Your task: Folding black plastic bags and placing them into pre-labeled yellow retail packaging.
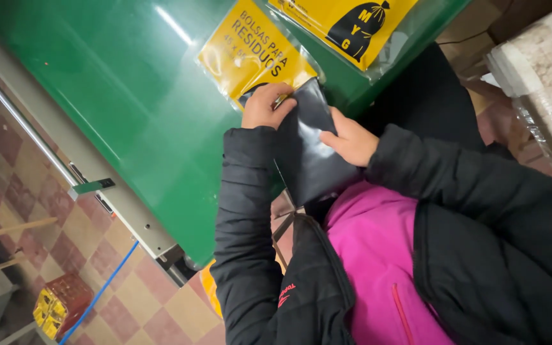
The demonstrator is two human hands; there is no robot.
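A folded stack of black plastic bags (311, 150) hangs over the near edge of a green table (122, 96). My left hand (268, 105) grips its top corner, right where it meets a clear packet with a yellow printed label (250, 48) lying on the table. My right hand (351, 138) presses against the right side of the black stack, fingers curled on it. Both arms wear black puffy sleeves over a pink top.
A second yellow-labelled packet (346, 22) lies farther back on the table. Cardboard boxes (474, 32) and wrapped white bundles (544, 70) stand at the right. Below left are a tiled floor, a metal table rail (65, 163), a blue hose (100, 291) and a red crate (62, 303).
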